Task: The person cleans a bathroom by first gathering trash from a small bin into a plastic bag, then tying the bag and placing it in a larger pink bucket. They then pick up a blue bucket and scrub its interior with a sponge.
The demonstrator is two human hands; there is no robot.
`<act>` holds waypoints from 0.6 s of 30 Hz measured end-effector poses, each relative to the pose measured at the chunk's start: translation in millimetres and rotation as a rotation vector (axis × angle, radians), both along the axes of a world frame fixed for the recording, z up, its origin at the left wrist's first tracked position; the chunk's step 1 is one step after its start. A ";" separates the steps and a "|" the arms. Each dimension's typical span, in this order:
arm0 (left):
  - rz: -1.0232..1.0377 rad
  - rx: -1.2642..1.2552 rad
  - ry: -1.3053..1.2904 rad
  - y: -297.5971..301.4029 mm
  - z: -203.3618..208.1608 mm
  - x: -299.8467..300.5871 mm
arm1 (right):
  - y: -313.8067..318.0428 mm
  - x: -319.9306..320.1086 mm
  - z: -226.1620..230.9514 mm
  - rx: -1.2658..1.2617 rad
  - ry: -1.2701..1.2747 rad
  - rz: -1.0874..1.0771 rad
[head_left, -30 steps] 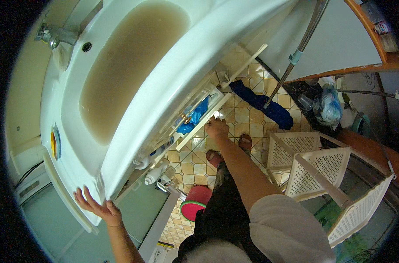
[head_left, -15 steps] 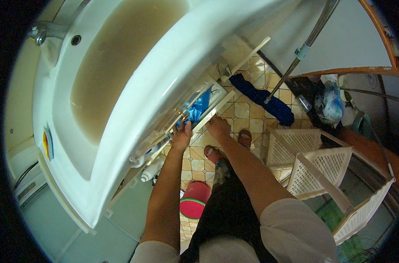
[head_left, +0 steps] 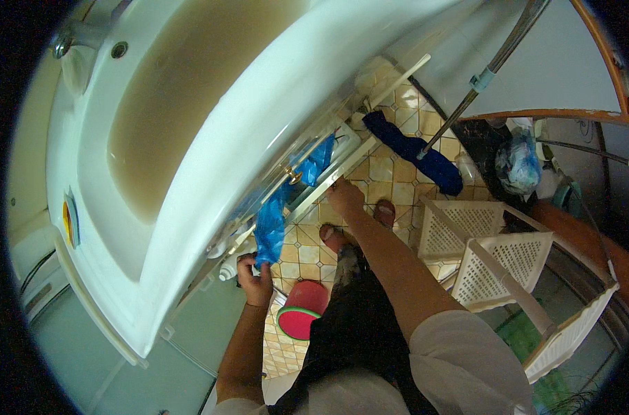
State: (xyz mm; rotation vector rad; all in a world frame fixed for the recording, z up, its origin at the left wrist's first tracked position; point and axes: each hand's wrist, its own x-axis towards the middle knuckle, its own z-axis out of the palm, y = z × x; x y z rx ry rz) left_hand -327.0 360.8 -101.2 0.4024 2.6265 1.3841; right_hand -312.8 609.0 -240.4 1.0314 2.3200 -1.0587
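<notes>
My left hand [head_left: 254, 282] is closed on the end of a blue plastic bag [head_left: 271, 232]. The bag stretches from those fingers up to a gap under the tub's side, where more blue plastic lies beside a small brass-coloured fitting [head_left: 293, 176]. My right hand [head_left: 345, 196] has its fingers curled on the edge of a long white panel [head_left: 328, 181] that leans out from the bathtub [head_left: 190, 200]. A white bottle [head_left: 228, 268] lies just left of my left hand, partly hidden behind the tub's rim.
Murky brown water [head_left: 190, 90] stands in the tub. A red bucket [head_left: 304, 311] with a green rim sits near my feet. Right of me are a cream plastic shelf rack [head_left: 504, 270] and a mop [head_left: 414, 152] with a dark blue head on the tiled floor [head_left: 380, 173].
My left hand has moved down and left, drawing the blue bag out of the gap into a long strip. My right hand has stayed at the white panel.
</notes>
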 end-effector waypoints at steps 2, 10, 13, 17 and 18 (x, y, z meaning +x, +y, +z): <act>0.207 0.119 -0.103 15.7 23.5 5.1 | 0.2 1.2 -6.7 0.041 -0.012 0.020; 0.167 0.778 -1.053 -57.1 46.1 30.1 | -6.0 2.0 -8.4 0.141 0.077 -0.003; 0.151 0.466 -1.523 -102.3 48.3 47.7 | -5.1 -2.0 -1.8 0.122 0.052 -0.003; -1.052 -0.984 -1.240 -142.5 33.8 78.2 | -1.3 -13.6 12.9 -0.030 -0.037 0.094; -1.109 -0.983 -1.217 -167.8 26.8 94.0 | 1.8 -21.7 27.8 -0.112 -0.078 0.133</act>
